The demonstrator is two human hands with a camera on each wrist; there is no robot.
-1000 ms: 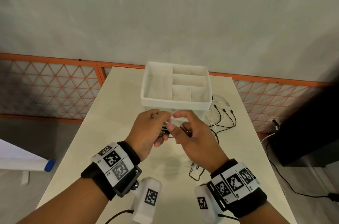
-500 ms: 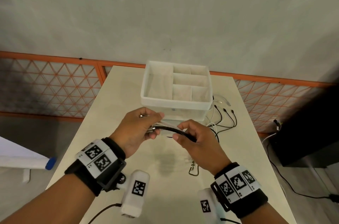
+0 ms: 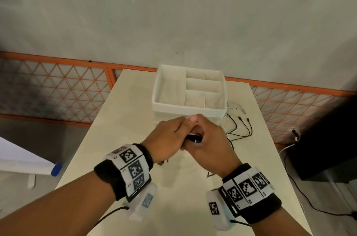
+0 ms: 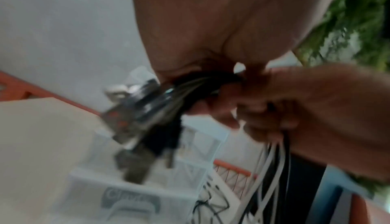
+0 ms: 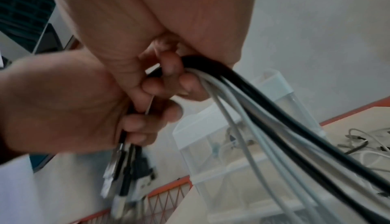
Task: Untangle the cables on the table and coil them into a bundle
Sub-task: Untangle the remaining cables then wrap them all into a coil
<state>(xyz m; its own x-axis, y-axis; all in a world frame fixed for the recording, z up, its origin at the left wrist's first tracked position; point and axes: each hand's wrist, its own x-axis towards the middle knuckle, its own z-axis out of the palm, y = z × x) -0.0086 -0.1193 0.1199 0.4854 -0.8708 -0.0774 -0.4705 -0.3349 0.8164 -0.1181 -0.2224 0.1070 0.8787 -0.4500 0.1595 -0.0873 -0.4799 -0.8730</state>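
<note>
Both fists, left hand [image 3: 166,140] and right hand [image 3: 209,142], clench the cables [image 5: 249,104].

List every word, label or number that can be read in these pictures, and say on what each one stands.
No text reads clearly.
Clear drawer unit: a grey printed label, perhaps beginning "Cl", too blurred to read.
Wrist bands and wrist cameras: black and white square code markers, with no words; the small marks beside them are too small to read.
</note>
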